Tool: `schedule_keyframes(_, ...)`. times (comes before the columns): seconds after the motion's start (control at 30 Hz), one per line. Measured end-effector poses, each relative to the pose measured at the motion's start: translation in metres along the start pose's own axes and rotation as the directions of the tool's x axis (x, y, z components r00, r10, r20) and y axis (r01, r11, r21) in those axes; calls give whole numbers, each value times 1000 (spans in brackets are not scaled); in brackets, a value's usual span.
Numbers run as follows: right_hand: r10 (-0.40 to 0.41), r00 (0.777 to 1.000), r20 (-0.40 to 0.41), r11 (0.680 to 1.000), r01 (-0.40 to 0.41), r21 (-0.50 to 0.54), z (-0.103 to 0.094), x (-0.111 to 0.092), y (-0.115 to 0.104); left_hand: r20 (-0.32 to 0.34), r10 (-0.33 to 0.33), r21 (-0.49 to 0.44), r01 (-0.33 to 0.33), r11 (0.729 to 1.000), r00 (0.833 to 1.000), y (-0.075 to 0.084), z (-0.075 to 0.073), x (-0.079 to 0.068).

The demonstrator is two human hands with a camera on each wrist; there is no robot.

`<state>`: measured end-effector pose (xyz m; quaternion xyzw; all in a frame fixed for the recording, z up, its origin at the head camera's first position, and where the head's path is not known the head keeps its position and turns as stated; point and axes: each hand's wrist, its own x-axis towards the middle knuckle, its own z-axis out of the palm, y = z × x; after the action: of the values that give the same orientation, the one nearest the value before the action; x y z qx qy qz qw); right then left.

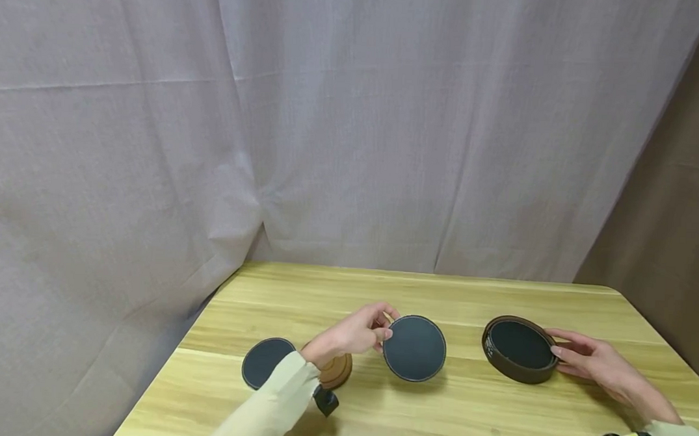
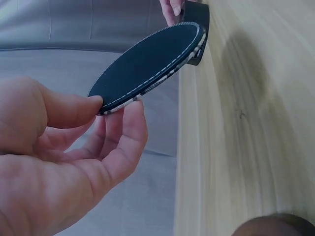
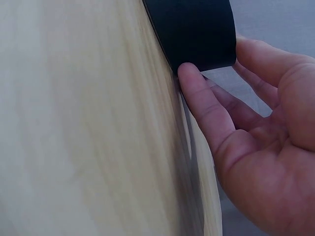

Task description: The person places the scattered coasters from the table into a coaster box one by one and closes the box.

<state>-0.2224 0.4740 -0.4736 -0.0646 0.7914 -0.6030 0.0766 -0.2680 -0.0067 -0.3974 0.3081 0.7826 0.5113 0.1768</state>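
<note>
My left hand pinches a round dark coaster by its edge, thumb on the dark face and fingers behind. The coaster is tilted above the table; light stitching and a patterned edge show in the left wrist view. At the right, my right hand grips the side of a round dark-brown coaster holder, thumb at its rim. Inside the holder lies a dark disc. In the right wrist view, fingertips press the holder's dark wall.
Left of the left hand lies another dark round coaster, partly covered by the sleeve. Beside it a brown ringed round thing is partly hidden by the wrist. The wooden table ends at a grey curtain.
</note>
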Motion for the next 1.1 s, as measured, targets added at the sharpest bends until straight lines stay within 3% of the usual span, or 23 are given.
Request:
schedule_keyframes(0.73, 20, 999, -31, 999, -21, -47, 2, -4, -2, -104, 9, -158, -26, 987, 995, 9, 24, 50)
schedule_keyframes(0.97, 33, 999, -20, 998, -33, -44, 4, -3, -2, -141, -32, -286, -10, 958, 989, 9, 34, 64)
schedule_keyframes(1.1, 36, 999, -27, 998, -37, -51, 3, -4, -2, -149, -41, -373, -18, 928, 988, 9, 40, 74)
